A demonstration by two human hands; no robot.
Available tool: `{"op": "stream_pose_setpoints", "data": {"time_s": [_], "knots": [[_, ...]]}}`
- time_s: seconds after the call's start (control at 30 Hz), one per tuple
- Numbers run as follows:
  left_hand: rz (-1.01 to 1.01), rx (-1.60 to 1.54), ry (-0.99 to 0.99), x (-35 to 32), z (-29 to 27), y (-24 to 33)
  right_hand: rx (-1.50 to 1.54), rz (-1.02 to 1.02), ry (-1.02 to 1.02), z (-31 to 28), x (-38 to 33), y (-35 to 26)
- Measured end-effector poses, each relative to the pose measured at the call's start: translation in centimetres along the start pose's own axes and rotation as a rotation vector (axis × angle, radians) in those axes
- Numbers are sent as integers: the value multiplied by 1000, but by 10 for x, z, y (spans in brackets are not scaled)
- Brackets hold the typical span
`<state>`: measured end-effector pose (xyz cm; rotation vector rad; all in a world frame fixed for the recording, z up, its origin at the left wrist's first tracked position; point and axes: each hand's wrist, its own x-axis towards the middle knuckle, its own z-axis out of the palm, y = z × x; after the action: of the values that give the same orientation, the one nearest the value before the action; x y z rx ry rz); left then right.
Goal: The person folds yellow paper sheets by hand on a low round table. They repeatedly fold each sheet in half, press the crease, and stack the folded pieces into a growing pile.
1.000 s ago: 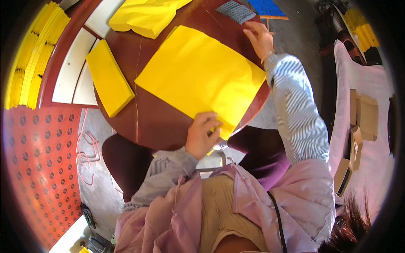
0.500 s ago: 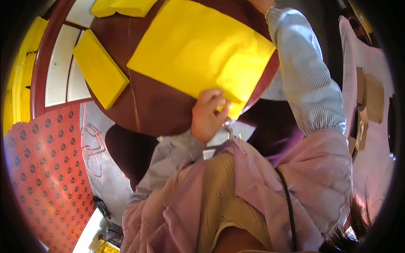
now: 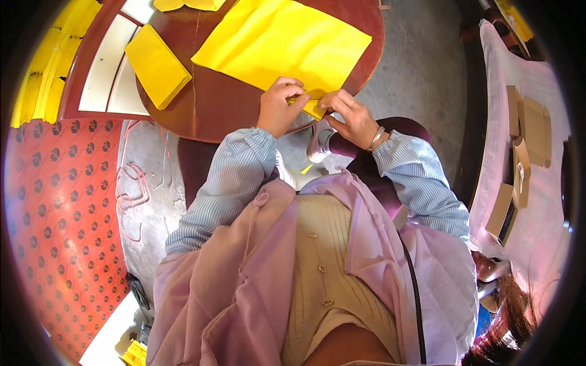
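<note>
A large yellow paper sheet (image 3: 281, 43) lies on a round dark-red table (image 3: 226, 104). My left hand (image 3: 278, 107) pinches the sheet's near corner, which is folded over at the table's edge. My right hand (image 3: 348, 116) grips the same folded corner from the right, fingers touching the left hand's. Both sleeves are blue-and-white striped. A stack of folded yellow paper (image 3: 157, 65) rests on the table to the left of my hands.
More yellow paper (image 3: 183, 5) lies at the table's far edge. Yellow stacks (image 3: 43, 73) stand at the far left beside a red patterned mat (image 3: 55, 213). A pink-covered surface with brown cardboard pieces (image 3: 525, 146) runs along the right. Grey concrete floor (image 3: 421, 73) surrounds the table.
My right hand came back from the sheet's far side and joined the left at the near corner. The view shifted, so the table sits higher in the picture.
</note>
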<state>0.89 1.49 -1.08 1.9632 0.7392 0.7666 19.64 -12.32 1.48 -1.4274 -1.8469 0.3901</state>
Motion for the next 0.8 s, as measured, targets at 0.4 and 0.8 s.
{"op": "stream_pose_setpoints", "data": {"time_s": [0.4,0.8], "knots": [[-7,7,-12,0,-2,-1,41,-45,2,-1,-1,24],[106,-31,-147,0,-12,-15,370,322,167,9,2,25]]}}
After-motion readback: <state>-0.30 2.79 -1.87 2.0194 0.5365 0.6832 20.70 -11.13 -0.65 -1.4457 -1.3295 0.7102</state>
